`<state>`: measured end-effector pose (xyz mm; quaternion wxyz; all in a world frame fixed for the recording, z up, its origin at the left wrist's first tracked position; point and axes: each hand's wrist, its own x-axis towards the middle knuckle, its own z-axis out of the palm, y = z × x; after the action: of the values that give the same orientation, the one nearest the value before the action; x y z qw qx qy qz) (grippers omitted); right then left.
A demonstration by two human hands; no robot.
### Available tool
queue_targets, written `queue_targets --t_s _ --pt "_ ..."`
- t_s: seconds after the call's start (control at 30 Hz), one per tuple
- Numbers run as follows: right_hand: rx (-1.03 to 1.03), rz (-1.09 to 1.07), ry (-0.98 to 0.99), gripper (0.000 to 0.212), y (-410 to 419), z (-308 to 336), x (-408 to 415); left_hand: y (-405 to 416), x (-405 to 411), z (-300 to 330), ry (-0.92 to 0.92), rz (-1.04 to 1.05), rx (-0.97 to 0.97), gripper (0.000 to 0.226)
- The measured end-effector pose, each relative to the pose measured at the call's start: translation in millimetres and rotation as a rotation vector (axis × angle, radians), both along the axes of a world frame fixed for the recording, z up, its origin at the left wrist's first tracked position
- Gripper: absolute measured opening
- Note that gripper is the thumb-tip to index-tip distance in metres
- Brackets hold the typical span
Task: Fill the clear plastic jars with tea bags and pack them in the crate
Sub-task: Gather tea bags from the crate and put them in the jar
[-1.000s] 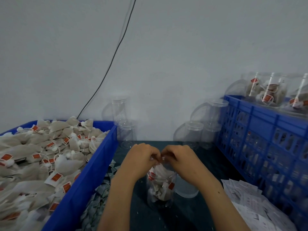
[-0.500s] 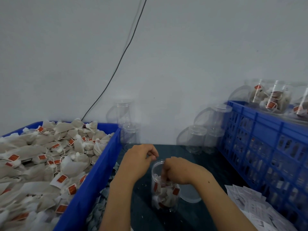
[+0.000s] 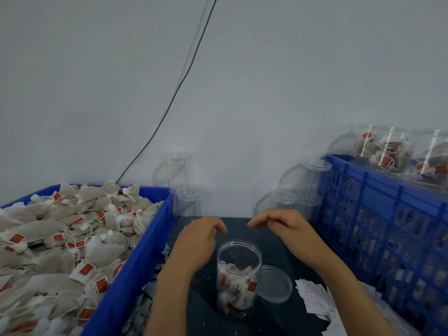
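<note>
I see a dark counter [image 3: 278, 241] running to the grey wall. On it, at the middle, stands an open clear jar [image 3: 238, 275] partly filled with tea bags, its clear lid [image 3: 275, 283] lying flat just beside it on the right. A blue bin [image 3: 135, 270] heaped with tea bags sits at the left, a blue crate [image 3: 378, 214] at the right. Empty capped jars [image 3: 283, 202] stand along the wall. White paper slips [image 3: 312, 297] lie near the crate, small pale sachets [image 3: 145, 301] beside the bin.

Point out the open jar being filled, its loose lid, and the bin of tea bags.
open jar [image 3: 238, 284], head view: on its clear side wall, over the tea bags inside.
lid [image 3: 275, 283], head view: on its flat clear centre.
bin [image 3: 135, 270], head view: on its blue right wall.
</note>
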<state>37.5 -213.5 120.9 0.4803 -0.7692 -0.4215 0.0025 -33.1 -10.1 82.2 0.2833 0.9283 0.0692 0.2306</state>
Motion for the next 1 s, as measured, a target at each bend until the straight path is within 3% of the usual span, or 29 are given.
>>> queue_targets --t_s 0.07,0.17,0.3,0.37,0.53,0.73,0.83,1.0 --pt "0.138 -0.118 0.020 0.046 -9.3 -12.0 -2.3 -2.0 1.2 0.1 0.002 0.001 -0.001 0.030" --pt "0.092 -0.203 0.124 0.041 -6.7 -28.8 0.2 -7.5 3.2 -0.4 0.012 -0.001 0.014 0.028" --pt "-0.004 -0.139 0.564 0.034 10.6 -25.0 5.0 -13.7 5.4 -1.6 0.079 -0.009 0.043 0.026" --pt "0.015 -0.089 0.670 0.035 16.1 -25.0 8.3 -13.1 5.9 -2.8 0.134 -0.008 0.058 0.027" --pt "0.044 -0.059 0.630 0.033 23.2 -26.2 13.4 -8.3 7.0 -7.7 0.204 -0.009 0.072 0.027" --pt "-0.140 -0.014 0.259 0.030 25.1 -36.2 7.2 -2.3 9.9 -10.2 0.174 0.017 0.060 0.029" --pt "-0.049 -0.019 0.349 0.027 21.6 -37.1 7.0 7.2 3.7 -14.8 0.146 0.073 -0.027 0.028" --pt "0.372 -0.190 0.612 0.033 0.6 -52.7 7.1 36.3 -21.6 -33.4 0.163 0.258 -0.034 0.018"
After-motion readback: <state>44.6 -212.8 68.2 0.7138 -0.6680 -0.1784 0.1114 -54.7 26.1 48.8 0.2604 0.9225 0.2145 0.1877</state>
